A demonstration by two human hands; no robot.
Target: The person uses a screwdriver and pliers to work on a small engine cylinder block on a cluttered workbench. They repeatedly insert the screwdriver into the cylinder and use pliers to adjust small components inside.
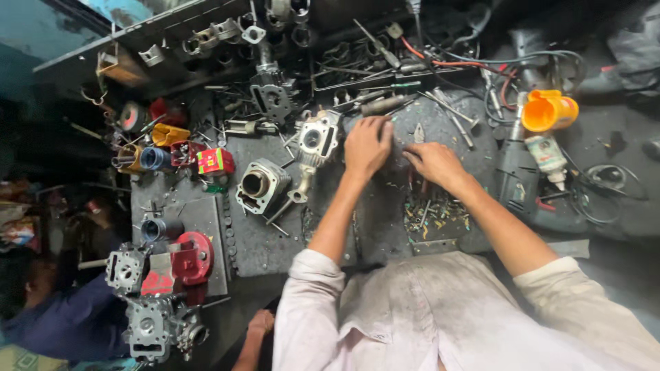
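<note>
Head view, left hand (366, 145) fingers curled on workbench (385, 206), grip unclear; right hand (433, 162) likewise; red carton (215, 162), orange funnel (546, 110)

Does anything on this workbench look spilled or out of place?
Yes: small colourful scraps lie scattered on the dark bench just below the right hand. Tools and engine parts lie in loose heaps. Nothing looks plainly broken.
</note>
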